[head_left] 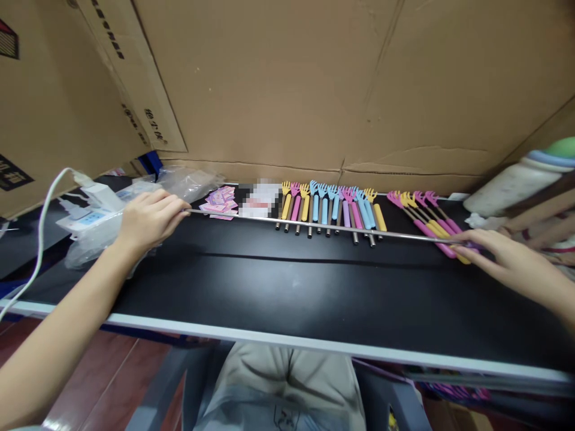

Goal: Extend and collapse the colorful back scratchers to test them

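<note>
A long, thin metal rod of an extended telescopic back scratcher (404, 236) stretches almost level above the black table, from one hand to the other. Around its left end the fingers of my left hand (146, 216) are closed, hiding the tip. My right hand (498, 254) grips the other end, where a bit of purple shows at the fingers. Behind the rod lies a row of short back scratchers (324, 211) in yellow, pink, blue and purple, claws toward the cardboard. More back scratchers (424, 222), pink and yellow with longer shafts, lie fanned beside my right hand.
Cardboard (278, 90) walls the back of the table (287, 299). Pink printed cards (221, 199) and clear plastic bags (186, 182) lie back left. A power strip (90, 221) with a white cable (41, 239) sits by my left arm. A pale bottle (516, 185) leans at right.
</note>
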Tool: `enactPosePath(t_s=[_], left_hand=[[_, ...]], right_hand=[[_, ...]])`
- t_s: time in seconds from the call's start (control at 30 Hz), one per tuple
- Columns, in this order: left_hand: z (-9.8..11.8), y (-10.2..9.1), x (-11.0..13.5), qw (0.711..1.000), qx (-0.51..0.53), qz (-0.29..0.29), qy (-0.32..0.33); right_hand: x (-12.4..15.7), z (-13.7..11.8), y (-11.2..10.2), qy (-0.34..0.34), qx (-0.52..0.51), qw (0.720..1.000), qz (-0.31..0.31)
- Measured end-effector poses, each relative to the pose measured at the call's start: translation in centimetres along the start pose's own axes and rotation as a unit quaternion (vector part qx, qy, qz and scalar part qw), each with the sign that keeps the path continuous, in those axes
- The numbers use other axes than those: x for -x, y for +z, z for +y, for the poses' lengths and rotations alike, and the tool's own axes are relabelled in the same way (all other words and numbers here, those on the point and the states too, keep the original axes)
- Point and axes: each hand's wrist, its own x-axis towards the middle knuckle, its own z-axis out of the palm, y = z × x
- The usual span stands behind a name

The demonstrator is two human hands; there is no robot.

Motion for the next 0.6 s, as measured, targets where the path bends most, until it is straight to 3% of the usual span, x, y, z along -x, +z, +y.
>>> enactPosePath(t_s=[0.3,0.43,0.6], left_hand=[[-0.9,0.0,-0.1,1.0,0.02,-0.024,-0.002],[-1.2,-0.4,-0.4,1.0,0.002,-0.018,0.0],[-1.4,-0.6,-0.7,1.0,-0.003,-0.02,0.0]], right_hand=[[-0.2,-0.2,-0.5,0.066,0.111,0.992,-0.007],[-0.3,0.0,-0.2,0.046,0.139,0.989,-0.005],[0.3,1.2,0.1,-0.023,0.211,0.975,0.06]])
